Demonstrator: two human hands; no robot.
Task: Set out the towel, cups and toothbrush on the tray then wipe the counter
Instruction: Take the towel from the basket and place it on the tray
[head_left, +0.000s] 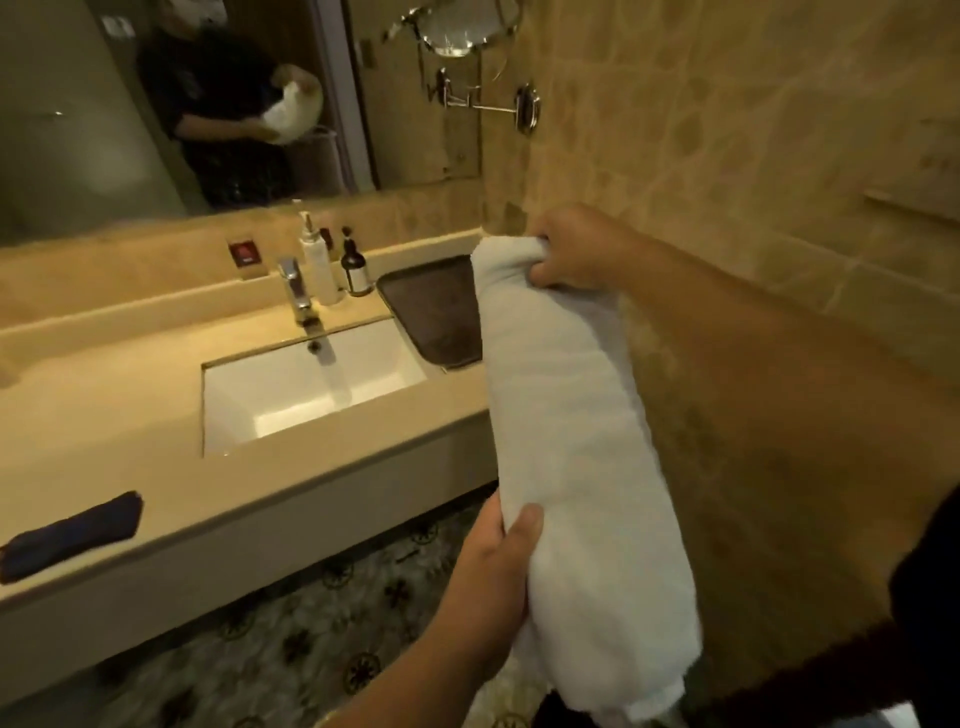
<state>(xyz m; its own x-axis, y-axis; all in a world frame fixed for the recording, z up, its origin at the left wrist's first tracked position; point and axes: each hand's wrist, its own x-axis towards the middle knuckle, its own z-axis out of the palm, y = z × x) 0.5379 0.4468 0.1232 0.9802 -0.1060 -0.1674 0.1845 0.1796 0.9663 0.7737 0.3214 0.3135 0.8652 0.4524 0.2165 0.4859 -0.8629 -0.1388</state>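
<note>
A rolled white towel (566, 441) is held in the air in front of the tiled wall, to the right of the desk (119, 426) and above the patterned floor (311, 634). Its upper end is gripped by the right hand (576, 249), whose fingers (545, 273) are curled tight into the cloth. Its lower part is clasped by the left hand (493, 566), with the thumb pressed against the front of the roll and the other fingers hidden behind it. A dark tray (436, 312) is seen lying on the desk just right of the white sink (306, 389), partly covered by the towel. A tap, a white pump bottle (317, 260) and a dark bottle (356, 270) are set behind the sink. A dark folded cloth (72, 535) is laid near the desk's front edge at the left.
</note>
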